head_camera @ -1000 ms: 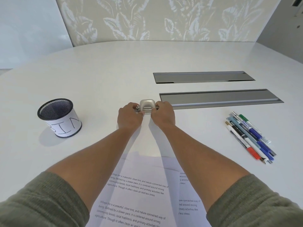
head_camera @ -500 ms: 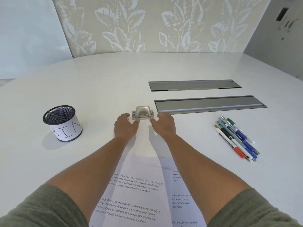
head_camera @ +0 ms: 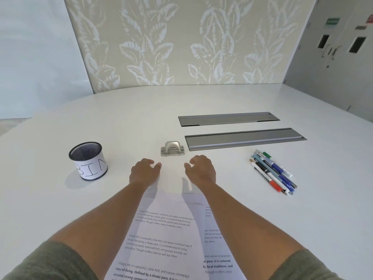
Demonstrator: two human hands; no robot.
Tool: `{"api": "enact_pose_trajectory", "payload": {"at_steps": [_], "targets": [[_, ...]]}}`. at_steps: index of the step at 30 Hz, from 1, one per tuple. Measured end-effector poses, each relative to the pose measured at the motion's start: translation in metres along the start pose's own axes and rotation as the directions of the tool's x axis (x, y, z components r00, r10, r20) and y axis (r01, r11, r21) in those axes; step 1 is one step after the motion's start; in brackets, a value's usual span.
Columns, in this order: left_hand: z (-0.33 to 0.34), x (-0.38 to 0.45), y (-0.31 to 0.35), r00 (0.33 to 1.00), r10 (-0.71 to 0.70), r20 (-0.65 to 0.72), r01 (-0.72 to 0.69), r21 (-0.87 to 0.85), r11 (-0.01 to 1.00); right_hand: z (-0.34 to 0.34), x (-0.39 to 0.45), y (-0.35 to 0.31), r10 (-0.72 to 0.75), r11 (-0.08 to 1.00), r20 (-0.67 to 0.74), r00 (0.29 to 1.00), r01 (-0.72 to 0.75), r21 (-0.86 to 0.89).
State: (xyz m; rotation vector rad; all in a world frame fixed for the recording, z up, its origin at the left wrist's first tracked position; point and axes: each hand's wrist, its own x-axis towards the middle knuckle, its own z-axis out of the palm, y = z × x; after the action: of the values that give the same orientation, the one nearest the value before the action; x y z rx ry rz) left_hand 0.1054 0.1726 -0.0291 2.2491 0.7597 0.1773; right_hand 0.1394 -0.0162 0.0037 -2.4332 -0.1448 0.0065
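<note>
A wide white table (head_camera: 125,122) seen from above, from the viewpoint of the person seated at it.

At far left stands a black wire-mesh cup (head_camera: 88,161), upright and wrapped in a white paper band with "BIN" handwritten on it.

To its right is the person's left hand (head_camera: 143,173), palm down over the table at the end of a bare forearm with an olive-green sleeve (head_camera: 50,263) pushed up. Its fingers are loosely curled and hold nothing, and the thumb points inward. Whether the fingertips touch the table cannot be told.

Between the two hands and just beyond them, a small silver metal hole punch (head_camera: 172,148) sits flat on the table. It is near both hands and touched by neither.

Below it, between the forearms, white printed sheets of paper (head_camera: 167,235) lie overlapping. They carry short paragraphs of black text and run off the bottom edge.

The right hand (head_camera: 201,170) mirrors the left: palm down, fingers loosely curled, gripping nothing, apart from the punch.

Further right, two long grey metal panels are set into the tabletop, a far one (head_camera: 229,118) and a near one (head_camera: 245,138). The near one's left end lies just beside the punch.

At far right, a cluster of pens and markers (head_camera: 272,171) lies side by side at a slant, with blue, green, black and red parts.

A beige wall panel with a pale leaf pattern (head_camera: 171,47) rises behind the table.
</note>
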Motion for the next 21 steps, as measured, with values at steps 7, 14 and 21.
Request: {"api": "enact_pose_trajectory", "payload": {"at_steps": [7, 14, 21], "targets": [[-0.023, -0.027, -0.01, 0.999, -0.04, 0.034, 0.038, 0.071, 0.997, -0.011, -0.031, -0.001, -0.002, 1.0, 0.022, 1.0, 0.002, -0.022], [-0.045, -0.055, -0.018, 0.991, -0.119, 0.068, 0.103, 0.202, 0.974, -0.013, -0.058, 0.005, 0.04, 0.996, 0.115, 0.993, -0.03, -0.083], [-0.052, -0.075, -0.033, 0.973, -0.16, 0.169, 0.08, 0.404, 0.911, -0.012, -0.077, 0.007, 0.072, 0.981, 0.207, 0.976, -0.032, -0.191]]}}
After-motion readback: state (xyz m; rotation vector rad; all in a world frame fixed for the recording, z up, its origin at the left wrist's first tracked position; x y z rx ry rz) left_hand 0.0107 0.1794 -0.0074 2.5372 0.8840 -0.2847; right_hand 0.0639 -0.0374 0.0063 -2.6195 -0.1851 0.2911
